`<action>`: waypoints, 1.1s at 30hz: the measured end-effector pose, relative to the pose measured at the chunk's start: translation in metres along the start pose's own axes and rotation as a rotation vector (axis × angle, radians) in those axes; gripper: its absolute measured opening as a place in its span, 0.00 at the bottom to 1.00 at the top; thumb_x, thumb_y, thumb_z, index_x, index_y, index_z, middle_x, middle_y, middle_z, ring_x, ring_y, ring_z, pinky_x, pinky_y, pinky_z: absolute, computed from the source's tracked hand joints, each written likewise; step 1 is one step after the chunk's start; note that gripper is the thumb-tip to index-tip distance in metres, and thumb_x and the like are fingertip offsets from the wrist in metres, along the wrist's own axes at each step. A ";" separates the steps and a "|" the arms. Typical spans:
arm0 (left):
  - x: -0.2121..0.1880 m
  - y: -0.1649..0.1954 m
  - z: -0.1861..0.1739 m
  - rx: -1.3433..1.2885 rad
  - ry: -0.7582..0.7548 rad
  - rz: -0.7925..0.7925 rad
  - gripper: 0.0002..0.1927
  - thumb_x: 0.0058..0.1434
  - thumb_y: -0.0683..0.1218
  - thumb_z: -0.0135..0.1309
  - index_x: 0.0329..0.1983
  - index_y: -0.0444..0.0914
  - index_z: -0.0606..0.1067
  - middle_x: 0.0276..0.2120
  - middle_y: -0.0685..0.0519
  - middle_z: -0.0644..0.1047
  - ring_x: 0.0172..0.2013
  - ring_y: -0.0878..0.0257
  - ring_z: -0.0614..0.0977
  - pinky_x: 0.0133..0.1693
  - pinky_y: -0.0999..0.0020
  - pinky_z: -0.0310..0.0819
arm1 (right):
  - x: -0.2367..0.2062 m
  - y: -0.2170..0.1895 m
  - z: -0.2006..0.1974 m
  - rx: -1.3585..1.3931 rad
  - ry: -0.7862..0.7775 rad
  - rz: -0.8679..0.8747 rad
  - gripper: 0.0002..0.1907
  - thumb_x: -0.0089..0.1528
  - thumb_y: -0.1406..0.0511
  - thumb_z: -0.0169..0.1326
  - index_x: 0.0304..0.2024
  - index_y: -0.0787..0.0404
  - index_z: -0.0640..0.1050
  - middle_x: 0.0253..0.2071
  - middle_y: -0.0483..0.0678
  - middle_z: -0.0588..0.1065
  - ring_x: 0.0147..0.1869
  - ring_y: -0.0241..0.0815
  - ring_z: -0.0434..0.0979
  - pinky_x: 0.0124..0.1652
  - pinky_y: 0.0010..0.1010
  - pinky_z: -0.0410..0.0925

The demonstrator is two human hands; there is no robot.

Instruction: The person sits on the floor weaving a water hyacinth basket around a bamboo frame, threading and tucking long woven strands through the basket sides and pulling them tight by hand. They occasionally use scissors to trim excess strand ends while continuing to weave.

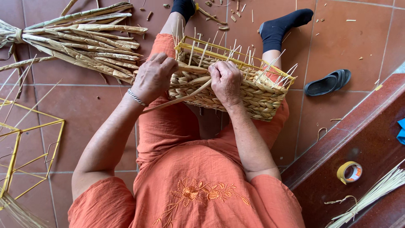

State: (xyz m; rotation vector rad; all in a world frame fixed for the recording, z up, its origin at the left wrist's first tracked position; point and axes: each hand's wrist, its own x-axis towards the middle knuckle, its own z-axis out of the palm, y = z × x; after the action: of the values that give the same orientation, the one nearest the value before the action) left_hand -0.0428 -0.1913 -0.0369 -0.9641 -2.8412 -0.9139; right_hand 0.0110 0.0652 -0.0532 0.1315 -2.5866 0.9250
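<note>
The half-woven basket (236, 84) rests across the seated person's knees for support, the left hand (154, 78) in a closed grip on a flat fibre strand (177, 100), the right hand (226, 82) pinching the weave steady.

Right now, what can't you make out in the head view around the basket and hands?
- Fingertips of left hand and right hand: curled under, hidden by their backs.
- Basket inside and near wall: blocked by the hands.
- Yellow wire frame: cut off by left edge.
- Reed bundle: cut off by right edge.
- Tape roll print: too small.
</note>
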 end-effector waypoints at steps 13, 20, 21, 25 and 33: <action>-0.008 0.021 0.002 0.040 0.013 0.083 0.16 0.62 0.55 0.68 0.39 0.40 0.79 0.37 0.50 0.76 0.43 0.53 0.75 0.45 0.57 0.70 | 0.000 -0.010 0.012 -0.080 0.228 -0.096 0.19 0.62 0.69 0.63 0.54 0.67 0.74 0.43 0.49 0.70 0.39 0.43 0.77 0.34 0.30 0.73; -0.013 0.042 0.024 0.374 -0.038 0.115 0.06 0.56 0.46 0.58 0.34 0.40 0.74 0.40 0.49 0.74 0.45 0.51 0.77 0.48 0.54 0.71 | 0.010 -0.011 0.010 -0.052 -0.043 -0.156 0.09 0.69 0.73 0.58 0.51 0.59 0.78 0.45 0.47 0.77 0.43 0.40 0.82 0.41 0.29 0.79; -0.012 0.041 0.024 0.350 -0.039 0.111 0.07 0.58 0.45 0.57 0.37 0.39 0.73 0.41 0.49 0.75 0.45 0.52 0.77 0.48 0.55 0.70 | 0.011 -0.012 0.003 0.000 -0.097 -0.115 0.09 0.69 0.72 0.59 0.52 0.59 0.79 0.45 0.47 0.79 0.45 0.41 0.83 0.43 0.31 0.78; -0.009 0.037 0.015 0.282 -0.122 0.053 0.08 0.66 0.42 0.53 0.48 0.40 0.72 0.40 0.50 0.75 0.43 0.54 0.76 0.47 0.55 0.66 | 0.017 -0.016 -0.037 0.223 -0.302 -0.099 0.15 0.62 0.73 0.61 0.52 0.62 0.80 0.48 0.52 0.80 0.50 0.47 0.83 0.50 0.35 0.76; 0.021 0.050 -0.034 0.610 0.240 0.022 0.10 0.69 0.54 0.58 0.45 0.46 0.73 0.44 0.55 0.73 0.52 0.57 0.73 0.57 0.48 0.60 | 0.021 -0.023 -0.030 0.237 -0.303 -0.028 0.13 0.60 0.69 0.66 0.47 0.63 0.80 0.43 0.50 0.80 0.46 0.45 0.83 0.46 0.34 0.76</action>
State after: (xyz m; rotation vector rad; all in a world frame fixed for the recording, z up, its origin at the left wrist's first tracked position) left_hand -0.0381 -0.1656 0.0217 -0.7411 -2.6248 -0.1129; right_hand 0.0068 0.0668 -0.0104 0.4006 -2.7247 1.2870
